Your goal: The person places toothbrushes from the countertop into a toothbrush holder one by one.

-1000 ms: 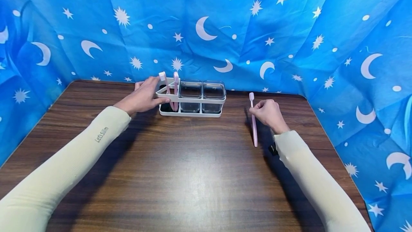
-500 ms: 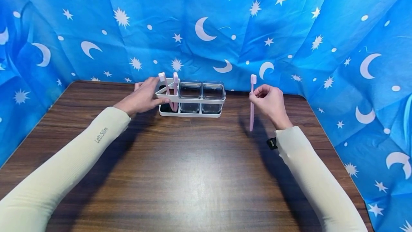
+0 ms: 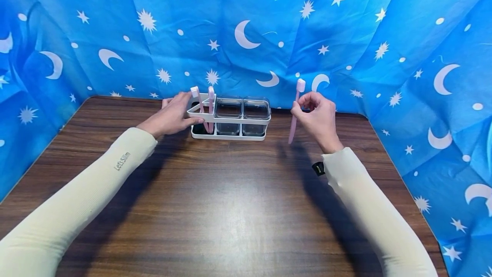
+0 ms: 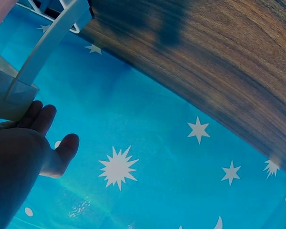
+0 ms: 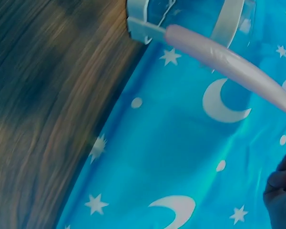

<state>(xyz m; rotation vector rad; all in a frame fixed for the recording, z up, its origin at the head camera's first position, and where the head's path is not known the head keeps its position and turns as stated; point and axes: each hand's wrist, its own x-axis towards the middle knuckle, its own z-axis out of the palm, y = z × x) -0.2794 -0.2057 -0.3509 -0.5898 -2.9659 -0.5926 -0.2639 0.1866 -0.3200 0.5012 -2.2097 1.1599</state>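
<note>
A white toothbrush holder (image 3: 229,119) stands near the back of the table, with two pink toothbrushes (image 3: 210,101) upright in its left section. Two clear square cups (image 3: 256,109) fill its other sections. My left hand (image 3: 174,114) holds the holder's left end, thumb across the front and fingers toward the back. To the right, my right hand (image 3: 318,116) pinches a third pink toothbrush (image 3: 293,129) by its upper handle, bristle head up and the handle slanting down. In the right wrist view that handle (image 5: 224,59) overlaps the holder's edge; the fingers (image 5: 281,179) show at the lower right.
The brown wooden table (image 3: 234,200) meets a blue curtain (image 3: 173,50) with moons and stars behind the holder. The curtain also runs along the left and right sides. A small black item (image 3: 318,168) sits at the right cuff.
The right hand has raised the toothbrush off the table and moved it slightly left, its lower end now tilting toward the holder. My left hand has stayed on the holder.
</note>
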